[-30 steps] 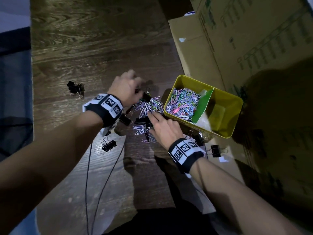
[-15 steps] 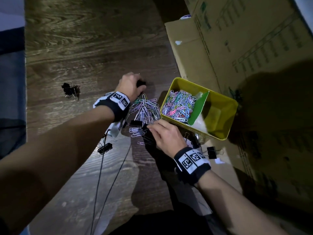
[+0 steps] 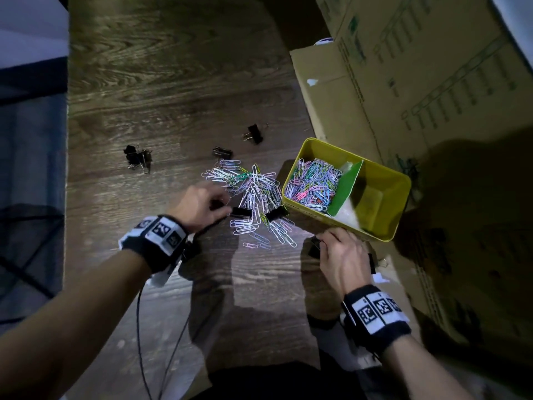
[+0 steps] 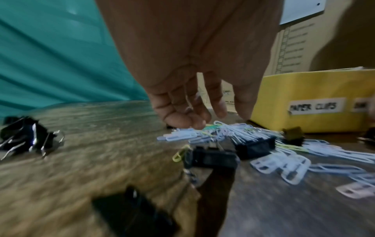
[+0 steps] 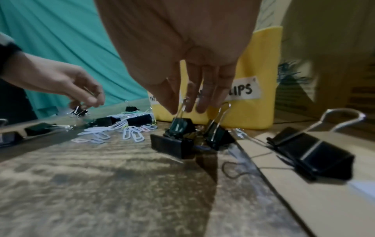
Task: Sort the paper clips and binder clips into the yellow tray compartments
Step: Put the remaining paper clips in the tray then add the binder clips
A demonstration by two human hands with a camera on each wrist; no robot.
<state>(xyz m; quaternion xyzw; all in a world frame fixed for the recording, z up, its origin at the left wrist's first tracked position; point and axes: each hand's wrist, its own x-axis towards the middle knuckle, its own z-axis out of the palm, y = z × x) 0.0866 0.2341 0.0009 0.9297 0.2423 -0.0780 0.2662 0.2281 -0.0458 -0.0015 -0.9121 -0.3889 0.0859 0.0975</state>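
A dark wood-grain table (image 3: 161, 82) carries a yellow tray (image 3: 399, 203) at its right edge, paper clips (image 3: 313, 180) in its left compartment, against a cardboard box (image 3: 432, 82). Loose clips (image 3: 253, 194) lie beside it. The right hand (image 3: 343, 255) pinches a binder clip (image 5: 179, 125) by its wire handle. The left hand (image 3: 199, 204) has fingers curled; its hold is unclear. A teal curtain (image 4: 50, 56) hangs behind.

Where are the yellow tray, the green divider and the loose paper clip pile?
yellow tray (image 3: 402, 194): head view, on its far right wall.
green divider (image 3: 347, 187): head view, on its middle face.
loose paper clip pile (image 3: 253, 192): head view, on the pile's centre, left of the tray.
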